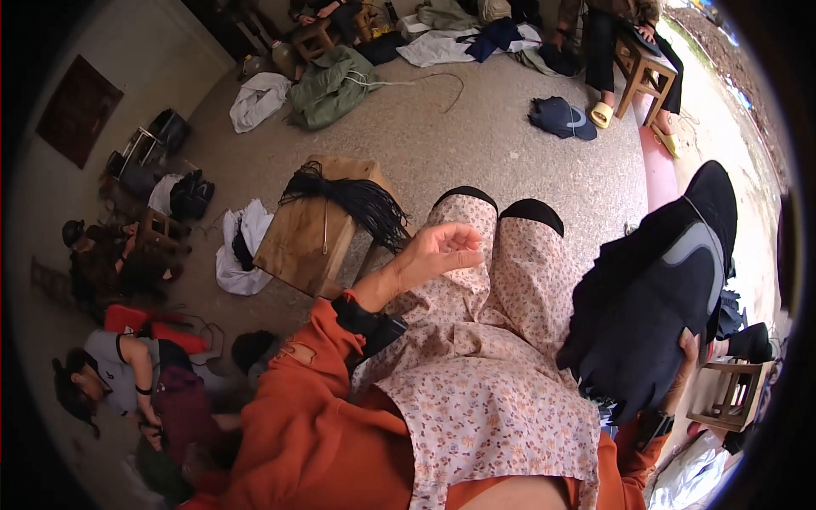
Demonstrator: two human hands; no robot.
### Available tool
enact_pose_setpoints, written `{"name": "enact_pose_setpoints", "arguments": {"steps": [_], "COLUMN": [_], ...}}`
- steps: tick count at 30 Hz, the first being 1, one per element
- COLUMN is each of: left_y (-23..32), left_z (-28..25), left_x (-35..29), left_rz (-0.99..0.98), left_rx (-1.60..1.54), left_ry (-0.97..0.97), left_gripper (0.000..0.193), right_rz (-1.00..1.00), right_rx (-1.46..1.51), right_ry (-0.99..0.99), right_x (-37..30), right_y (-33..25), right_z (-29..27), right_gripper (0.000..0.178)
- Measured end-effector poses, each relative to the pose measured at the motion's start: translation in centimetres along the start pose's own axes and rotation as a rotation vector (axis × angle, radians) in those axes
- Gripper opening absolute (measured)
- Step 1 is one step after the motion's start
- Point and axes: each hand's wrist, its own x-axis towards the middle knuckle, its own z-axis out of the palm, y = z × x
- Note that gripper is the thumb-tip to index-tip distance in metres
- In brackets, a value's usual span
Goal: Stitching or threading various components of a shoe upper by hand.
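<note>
My right hand [682, 370] grips the edge of a bundle of black shoe uppers [633, 310], raised at my right side. A thin string ties the stack, which has a grey curved patch and ragged edges. Most of that hand is hidden behind the bundle. Above my lap, my left hand [438, 255] is loosely curled, with thumb and fingers apart and nothing visible in it. A floral apron [501, 391] covers my lap. Just beyond my left wrist, a hank of black cords [344, 197] lies across a wooden stool [297, 246], beside a slender tool [325, 228].
Another tied bundle of dark uppers [561, 117] lies on the floor ahead. White and green sacks [331, 89] stand farther back. Several people sit around the room, one bending at the left [127, 374]. A wooden stool [731, 395] is at the right edge.
</note>
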Motion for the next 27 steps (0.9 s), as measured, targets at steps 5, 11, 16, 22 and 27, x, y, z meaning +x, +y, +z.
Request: {"name": "enact_pose_setpoints", "arguments": {"steps": [5,11,16,22,27], "left_y": [-3.2,-10.5,-12.3,-11.1,-9.9], "left_z": [-4.3,-13.1,-14.6,-14.9,-16.3], "left_x": [-0.1,-5.7,-8.3,-8.3,-8.5], "left_rz": [0.168,0.117,-0.229,-0.324,-0.46], "left_rx": [0.2,0.993,1.188,1.326,1.223], "left_ry": [0.528,1.077,1.038,0.924,0.861], "left_gripper": [0.023,0.034,0.029,0.01,0.016], "right_rz": [0.074,0.194,0.276,0.34,0.377], "right_rx": [0.094,0.15,0.137,0.115,0.045], "right_ry": [-0.195,-0.29,-0.429,-0.554,-0.59], "right_x": [1.0,1.8,3.6,4.9,6.0], "right_y": [1.3,3.0,4.4,6.9,8.3], "right_z": [3.7,7.2,10.6,11.5,10.8], "right_gripper": [0.06,0.052,0.055,0.049,0.045]}}
